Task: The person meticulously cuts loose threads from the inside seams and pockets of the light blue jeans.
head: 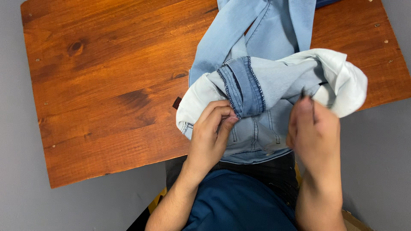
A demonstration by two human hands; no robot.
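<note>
Pale, soft matt denim jeans [257,85] on a glossy, knotted reddish wood table [107,85].

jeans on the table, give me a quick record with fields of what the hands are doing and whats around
view: head camera, looking down
garment: light blue jeans, partly turned inside out, pale inner side showing
left hand: fingers pinch the folded hem
right hand: grips the pale bunched fabric; blurred
surface: wooden table, jeans lie over its near edge
floor: grey
</note>
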